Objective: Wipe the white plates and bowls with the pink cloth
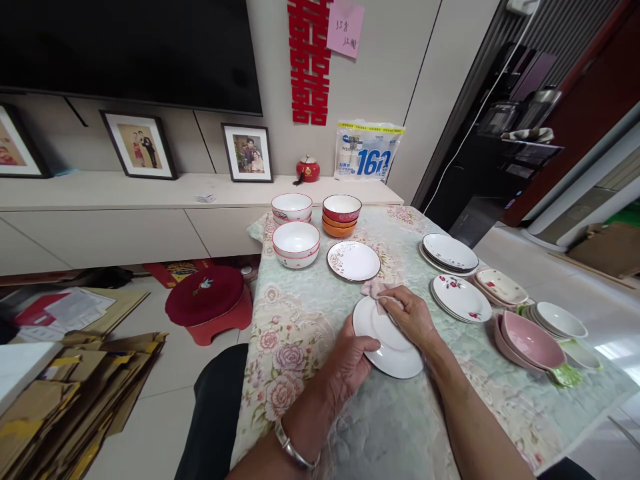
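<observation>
A white plate (399,357) is tilted above the table, its underside with the raised foot ring facing up. My left hand (351,360) grips its left edge, thumb lying on top and the other fingers mostly hidden beneath. Pressed to the plate's far rim is a pale pink cloth (373,289), pinched in the fingers of my right hand (411,317). Just beyond the cloth lies a floral plate with a dark rim (354,261).
White bowls (296,244) and a stack of red and orange bowls (342,215) stand at the back. On the right are stacked plates (461,298), pink leaf-shaped dishes (533,339) and small white bowls (559,320). A red stool (209,300) stands left of the flowered tablecloth (290,360).
</observation>
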